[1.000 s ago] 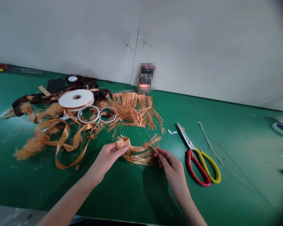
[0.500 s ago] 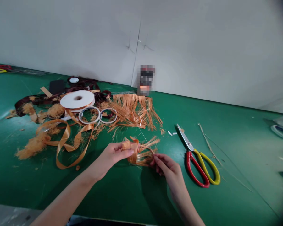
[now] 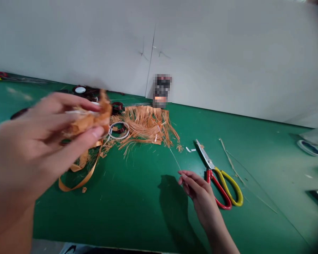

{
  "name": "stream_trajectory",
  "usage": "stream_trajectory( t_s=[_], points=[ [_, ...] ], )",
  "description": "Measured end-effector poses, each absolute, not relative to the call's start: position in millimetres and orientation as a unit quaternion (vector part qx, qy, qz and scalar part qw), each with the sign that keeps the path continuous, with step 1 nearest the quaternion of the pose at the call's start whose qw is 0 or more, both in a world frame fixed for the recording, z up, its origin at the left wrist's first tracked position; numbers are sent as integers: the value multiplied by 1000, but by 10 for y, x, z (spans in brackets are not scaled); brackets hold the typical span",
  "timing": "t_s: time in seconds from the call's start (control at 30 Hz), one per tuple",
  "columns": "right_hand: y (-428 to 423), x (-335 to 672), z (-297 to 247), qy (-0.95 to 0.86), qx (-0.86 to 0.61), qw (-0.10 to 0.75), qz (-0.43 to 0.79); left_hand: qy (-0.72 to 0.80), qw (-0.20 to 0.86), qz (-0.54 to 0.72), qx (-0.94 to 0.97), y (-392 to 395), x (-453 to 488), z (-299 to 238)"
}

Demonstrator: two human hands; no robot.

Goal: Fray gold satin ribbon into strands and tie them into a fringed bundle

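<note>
My left hand (image 3: 39,141), raised close to the camera and slightly blurred, pinches a crumpled piece of orange ribbon (image 3: 104,114) between thumb and fingers. Lower and to the right, my right hand (image 3: 197,188) has its fingertips closed on a thin pale wire (image 3: 176,161). That wire slants up and left towards a heap of frayed orange ribbon (image 3: 145,123). Scissors (image 3: 210,163) with one red and one yellow handle lie just right of my right hand. The white spool is hidden behind my left hand.
A ring-shaped roll (image 3: 119,138) and a looped orange ribbon (image 3: 81,184) lie on the green table (image 3: 116,211). Stiff strands (image 3: 231,160) stretch beyond the scissors. A blurred-out box (image 3: 161,90) leans against the grey wall (image 3: 228,53). Another roll (image 3: 310,148) sits far right.
My left hand has moved up and left towards the camera with the orange ribbon, away from my right hand. My right hand has let go of the ribbon's frayed end and now pinches the wire.
</note>
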State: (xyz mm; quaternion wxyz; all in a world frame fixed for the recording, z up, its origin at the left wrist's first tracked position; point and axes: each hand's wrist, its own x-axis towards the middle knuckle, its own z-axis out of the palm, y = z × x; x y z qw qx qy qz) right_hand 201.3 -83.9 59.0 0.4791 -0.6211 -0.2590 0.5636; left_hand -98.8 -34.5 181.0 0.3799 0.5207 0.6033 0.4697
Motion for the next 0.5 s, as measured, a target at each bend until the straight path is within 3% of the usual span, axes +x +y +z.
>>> stream_trajectory(
  t_s=[0.03, 0.07, 0.17, 0.27, 0.5],
  points=[
    [-839, 2002, 585, -254, -620, 478, 568, 582, 319, 478, 575, -344, -915, 1752],
    [-840, 1990, 575, -251, -618, 475, 574, 565, 329, 469, 594, -333, -834, 1665],
    [-845, 1951, 520, -254, -618, 455, 588, 550, 518, 386, 529, -290, -583, 1298],
    [-852, 1901, 446, -276, -626, 440, 582, 571, 619, 305, 444, -300, -368, 952],
    [-914, 1722, 398, -366, -654, 454, 482, 573, 635, 336, 395, -402, -173, 707]
  ],
)
